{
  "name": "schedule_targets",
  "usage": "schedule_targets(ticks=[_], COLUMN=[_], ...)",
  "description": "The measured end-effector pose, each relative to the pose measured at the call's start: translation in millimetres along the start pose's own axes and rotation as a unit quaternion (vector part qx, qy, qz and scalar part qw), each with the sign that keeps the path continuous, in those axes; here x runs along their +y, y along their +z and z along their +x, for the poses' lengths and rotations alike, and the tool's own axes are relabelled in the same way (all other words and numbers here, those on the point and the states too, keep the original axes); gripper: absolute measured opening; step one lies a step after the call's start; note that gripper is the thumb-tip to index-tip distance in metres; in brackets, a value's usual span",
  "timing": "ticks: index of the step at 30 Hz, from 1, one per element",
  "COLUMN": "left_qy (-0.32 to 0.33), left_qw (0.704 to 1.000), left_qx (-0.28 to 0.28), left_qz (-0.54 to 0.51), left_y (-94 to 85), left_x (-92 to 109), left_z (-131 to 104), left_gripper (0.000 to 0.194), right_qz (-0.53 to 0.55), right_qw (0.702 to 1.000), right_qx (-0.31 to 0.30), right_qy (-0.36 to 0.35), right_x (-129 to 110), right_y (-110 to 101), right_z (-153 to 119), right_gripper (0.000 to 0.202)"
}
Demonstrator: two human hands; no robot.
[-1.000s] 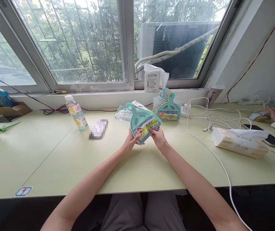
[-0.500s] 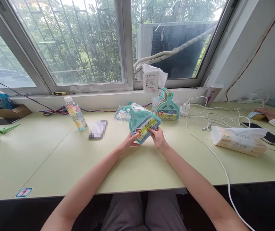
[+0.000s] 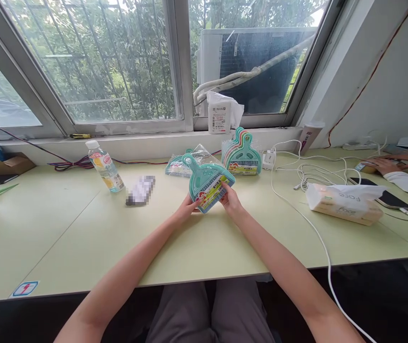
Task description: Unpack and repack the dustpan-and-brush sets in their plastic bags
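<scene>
Between my two hands, above the table, I hold a teal mini dustpan and brush set (image 3: 208, 178) in clear plastic wrap, its handle tilted up to the left. My left hand (image 3: 188, 209) grips the lower left edge, with the thumb on the front. My right hand (image 3: 231, 200) pinches the lower right edge near the yellow label. Behind it, at the left, lies another wrapped teal dustpan set (image 3: 175, 165), partly hidden. A row of several upright dustpan sets (image 3: 244, 155), teal with some pink, stands behind to the right.
A drink bottle (image 3: 105, 166) and a blurred-out item (image 3: 140, 190) are at the left. On the right are a tissue pack (image 3: 344, 205), white cables (image 3: 314, 176), a phone (image 3: 394, 199) and another person's hands (image 3: 385, 163). A tissue box (image 3: 220, 116) stands on the sill.
The view has shifted a little to the right. The held dustpan set has turned slightly, and both my hands keep hold of it. The other person's second hand has come into view.
</scene>
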State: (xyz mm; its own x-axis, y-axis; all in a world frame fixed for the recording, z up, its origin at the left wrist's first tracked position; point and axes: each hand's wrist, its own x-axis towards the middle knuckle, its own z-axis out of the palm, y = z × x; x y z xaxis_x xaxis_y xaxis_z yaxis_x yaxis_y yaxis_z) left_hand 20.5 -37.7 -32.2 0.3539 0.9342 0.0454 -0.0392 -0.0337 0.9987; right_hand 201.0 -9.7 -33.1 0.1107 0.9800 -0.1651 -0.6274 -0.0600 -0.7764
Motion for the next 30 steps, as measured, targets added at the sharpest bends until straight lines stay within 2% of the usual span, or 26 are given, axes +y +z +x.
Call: schedule_targets(ticks=[4, 8, 11, 16, 19, 21, 27, 30], left_qy=[0.002, 0.002, 0.002, 0.014, 0.023, 0.023, -0.010, -0.024], left_qw=[1.000, 1.000, 0.999, 0.997, 0.997, 0.999, 0.990, 0.984], left_qx=[0.005, 0.020, 0.034, 0.071, 0.070, 0.045, -0.139, -0.175], left_qz=[-0.009, -0.008, -0.007, -0.018, -0.012, -0.009, 0.004, -0.009], left_y=[1.0, -0.1, -1.3, -6.0, -8.8, -8.7, -1.2, -3.7], left_x=[-2.6, -4.7, -4.9, -1.6, 2.3, 4.9, 4.8, 0.7], left_z=[1.4, 2.5, 3.7, 6.5, 6.1, 3.7, -5.4, -2.7], left_gripper=[0.064, 0.067, 0.064, 0.057, 0.057, 0.058, 0.045, 0.045], right_qz=[-0.005, -0.015, -0.008, -0.036, -0.049, -0.047, -0.019, -0.009], right_qw=[1.000, 1.000, 1.000, 0.992, 0.990, 0.992, 0.994, 0.993], right_qx=[0.014, -0.001, -0.029, -0.122, -0.128, -0.113, -0.099, -0.099], right_qy=[0.019, 0.017, 0.010, 0.006, 0.009, 0.006, -0.038, -0.057], right_x=[0.5, 1.3, -0.2, -1.2, 1.3, 3.4, 8.8, 9.2], right_y=[-3.0, -4.1, -2.7, -0.5, -0.7, 0.0, 10.0, 12.9], right_z=[2.8, 4.5, 4.0, 3.1, 3.9, 2.8, -14.4, -19.7], right_gripper=[0.024, 0.029, 0.032, 0.039, 0.042, 0.039, 0.036, 0.038])
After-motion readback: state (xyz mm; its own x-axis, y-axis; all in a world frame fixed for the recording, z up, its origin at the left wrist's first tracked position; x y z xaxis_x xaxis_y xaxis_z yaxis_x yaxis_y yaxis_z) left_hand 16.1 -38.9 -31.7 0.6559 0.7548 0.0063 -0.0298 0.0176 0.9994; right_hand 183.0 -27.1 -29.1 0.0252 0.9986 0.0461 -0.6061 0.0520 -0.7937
